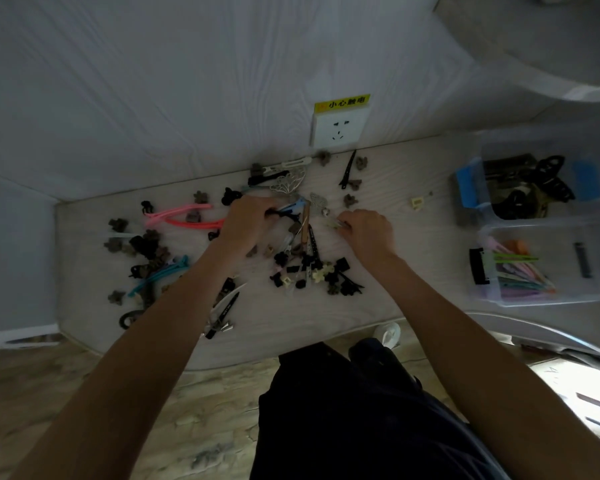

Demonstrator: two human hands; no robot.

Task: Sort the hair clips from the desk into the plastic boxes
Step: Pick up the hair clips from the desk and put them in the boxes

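Both hands over the middle of the tabletop point(378, 306) among scattered hair clips point(302, 268). Left hand point(246, 220) has fingers curled; its grip pinches a blue clip point(297, 206) at the fingertips, with something dark also in the fingers. Right hand point(369, 232) is curled too, grip closed on a small pale clip point(336, 223) that is blurred. Pink long clips point(181, 216) lie at 9 o'clock from the left hand, teal clips point(163, 271) at 7 o'clock, a silver butterfly-shaped clip point(290, 180) at 12 o'clock. 2 clear plastic boxes sit at 3 o'clock, well apart from the hands: the far box point(520, 147) holds dark claw clips, the near box point(541, 299) holds pastel long clips. Wall socket point(338, 129) with a yellow label at 12 o'clock, above the tabletop.
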